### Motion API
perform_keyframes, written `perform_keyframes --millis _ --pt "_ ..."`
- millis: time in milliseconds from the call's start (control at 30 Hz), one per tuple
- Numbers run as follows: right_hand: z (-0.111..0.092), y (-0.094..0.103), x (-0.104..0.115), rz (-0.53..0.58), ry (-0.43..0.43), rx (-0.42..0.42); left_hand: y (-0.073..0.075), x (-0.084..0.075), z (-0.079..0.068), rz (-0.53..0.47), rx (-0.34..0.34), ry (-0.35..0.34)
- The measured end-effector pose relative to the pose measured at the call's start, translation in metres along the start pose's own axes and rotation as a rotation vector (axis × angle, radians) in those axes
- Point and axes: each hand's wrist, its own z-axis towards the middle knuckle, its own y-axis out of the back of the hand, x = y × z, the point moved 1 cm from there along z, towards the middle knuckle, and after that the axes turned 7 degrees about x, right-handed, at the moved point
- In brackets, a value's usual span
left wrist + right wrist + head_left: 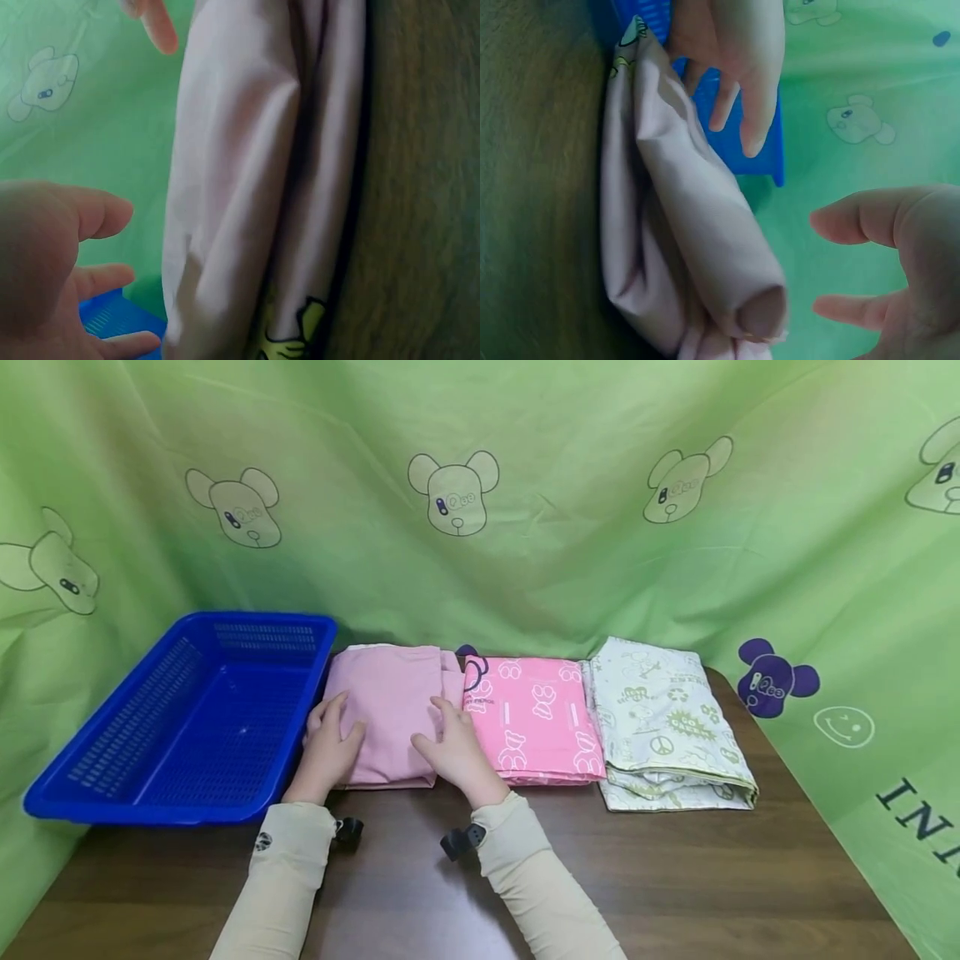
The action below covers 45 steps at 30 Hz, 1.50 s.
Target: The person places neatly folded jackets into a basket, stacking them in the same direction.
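Observation:
A folded pale pink cloth [390, 714] lies on the table between my two hands. My left hand [330, 752] is over its left edge, fingers spread and relaxed. Over the right edge is my right hand [461, 753], with thumb and fingers apart. Both wrist views show the stacked folds of the cloth [232, 172] from the side, with a yellow print near one end. The right wrist view shows a gap between the cloth and my right thumb [855, 216]. Neither hand grips anything; whether any fingertip touches the cloth, I cannot tell.
Left of the cloth stands a blue plastic basket [300, 710] with slotted walls. To the right lie a bright pink folded cloth [540, 722] and a white one with green prints [667, 718]. A green curtain [480, 585] hangs behind the wooden table [397, 877].

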Motion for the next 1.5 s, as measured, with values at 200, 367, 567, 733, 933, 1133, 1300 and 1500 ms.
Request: perform_keyframes --millis 200,367,567,733,933,1133,1300,1500 --pt "0.000 -0.010 -0.009 0.020 -0.043 -0.008 -0.002 0.009 -0.001 0.021 0.055 0.041" --pt "0.003 -0.016 -0.015 0.067 -0.048 0.021 -0.003 0.019 -0.002 0.071 0.043 0.066" --pt "0.016 -0.015 -0.015 0.112 -0.015 0.008 -0.002 0.017 0.007 0.098 -0.005 0.030" --pt "0.019 -0.017 -0.015 0.138 -0.014 0.033 0.000 0.015 0.007 0.082 -0.006 0.069" --pt "0.016 -0.019 -0.015 0.104 -0.016 0.047 -0.001 0.014 0.005 0.087 0.010 0.080" --pt "0.015 -0.013 -0.018 0.225 -0.028 0.032 -0.004 0.011 0.008 0.095 -0.004 0.070" --pt "0.018 -0.010 -0.026 0.409 -0.044 0.038 -0.007 0.008 0.009 0.102 -0.012 0.067" --pt "0.022 -0.017 -0.025 0.642 -0.056 0.169 0.001 0.013 0.006 0.103 -0.022 0.059"
